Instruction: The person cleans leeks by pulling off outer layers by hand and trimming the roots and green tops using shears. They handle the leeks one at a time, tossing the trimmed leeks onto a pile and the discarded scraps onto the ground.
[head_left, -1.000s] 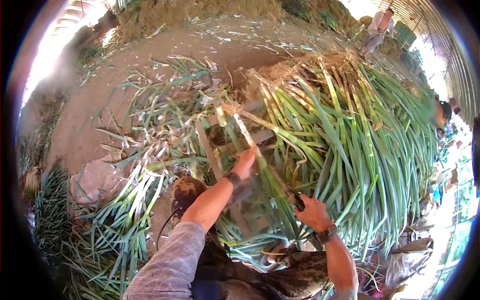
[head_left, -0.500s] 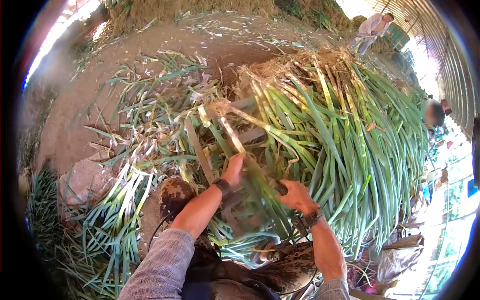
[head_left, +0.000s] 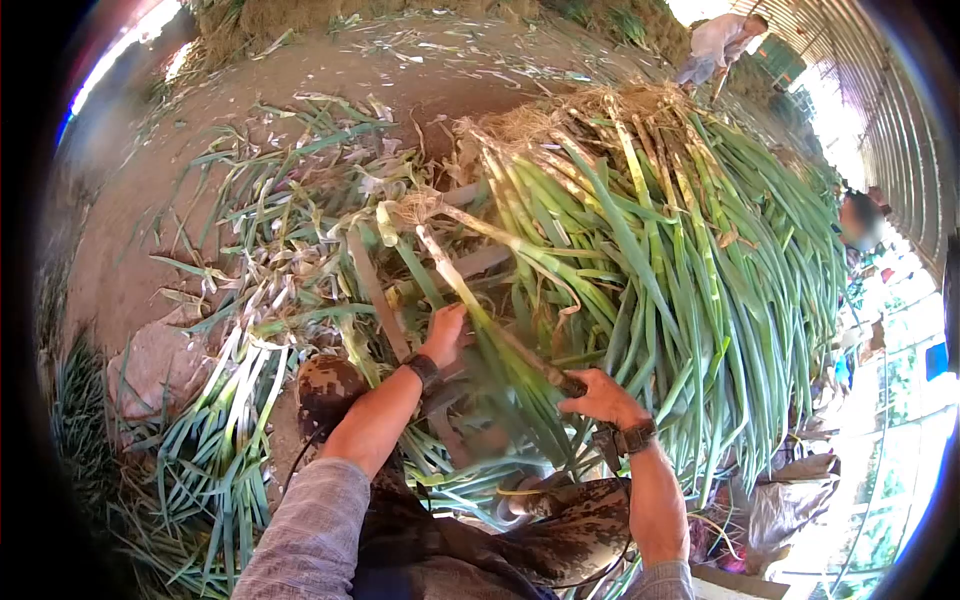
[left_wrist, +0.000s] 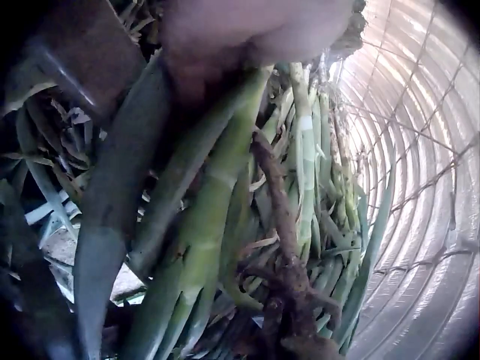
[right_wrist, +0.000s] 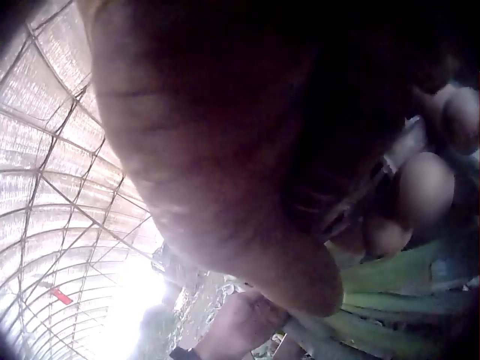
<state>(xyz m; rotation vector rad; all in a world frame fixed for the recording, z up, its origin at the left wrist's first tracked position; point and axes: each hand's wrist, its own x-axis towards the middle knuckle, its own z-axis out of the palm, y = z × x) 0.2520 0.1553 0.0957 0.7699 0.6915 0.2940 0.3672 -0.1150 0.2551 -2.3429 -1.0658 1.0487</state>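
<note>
A long green onion stalk [head_left: 470, 298] with a rooty tip [head_left: 410, 210] lies slanted across a wooden frame [head_left: 375, 290]. My left hand [head_left: 443, 335] grips this stalk near its middle; in the left wrist view the hand [left_wrist: 247, 37] sits over pale green stalks [left_wrist: 217, 217] and a brown root clump [left_wrist: 289, 277]. My right hand [head_left: 600, 395] has its fingers curled round the stalk's leafy lower part, with a dark end [head_left: 570, 383] showing at the knuckles. In the right wrist view the hand [right_wrist: 247, 150] fills the frame, above green leaves [right_wrist: 397, 300].
A big heap of green onions [head_left: 700, 280] lies to the right, roots pointing away. Trimmed leaves [head_left: 220, 420] litter the dirt on the left. Camouflage-clad knees [head_left: 325, 385] are below my hands. One person [head_left: 715, 45] stands at the back and another [head_left: 860, 222] at the right edge.
Both hands keep their hold on the stalk. The right hand has risen a little towards the left hand, and the view has drifted so everything sits further left.
</note>
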